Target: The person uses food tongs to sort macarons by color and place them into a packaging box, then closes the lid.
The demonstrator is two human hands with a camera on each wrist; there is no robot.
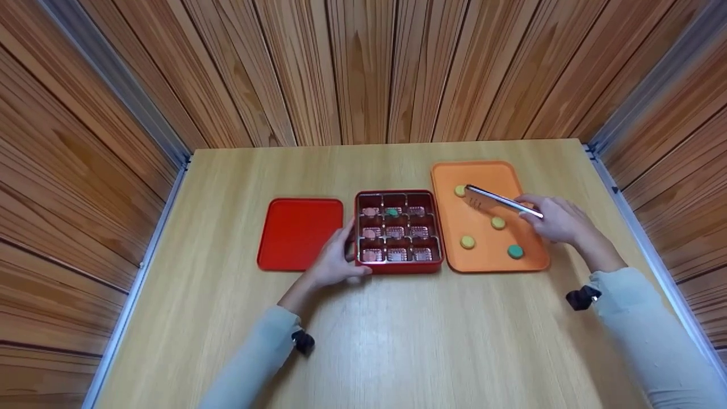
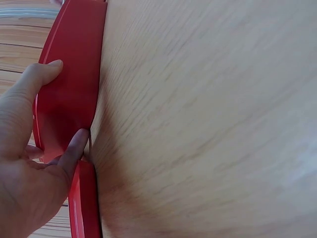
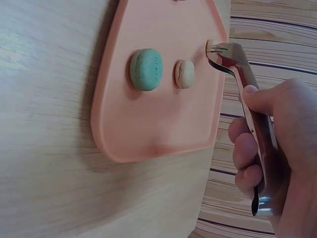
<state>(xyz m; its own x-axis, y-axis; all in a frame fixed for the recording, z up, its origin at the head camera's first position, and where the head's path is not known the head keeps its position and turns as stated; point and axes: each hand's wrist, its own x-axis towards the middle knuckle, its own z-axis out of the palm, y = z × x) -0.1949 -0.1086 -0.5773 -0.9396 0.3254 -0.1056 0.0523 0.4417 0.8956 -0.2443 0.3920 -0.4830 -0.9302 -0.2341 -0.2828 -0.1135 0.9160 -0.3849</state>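
My right hand [image 1: 559, 220] grips metal tongs [image 3: 242, 84], thumb on one arm and curled fingers on the other. The tong tips are at a yellow macaron [image 1: 460, 191] on the far left of the orange tray [image 1: 483, 261]; whether they pinch it is unclear. Two more yellow macarons and a green macaron [image 3: 146, 69] lie on that tray. With my left hand [image 1: 334, 262] I hold the near left corner of a red box [image 2: 74, 84], thumb on its front wall. Inside the divided box, a green macaron [image 1: 393, 212] sits top middle and pinkish rounds sit in the left column.
A red lid-like tray [image 1: 301, 233] lies left of the box, close to my left fingers. The orange tray stands right beside the box. Wood-patterned panels [image 1: 363, 74] rise behind the table [image 1: 397, 341] and on both sides.
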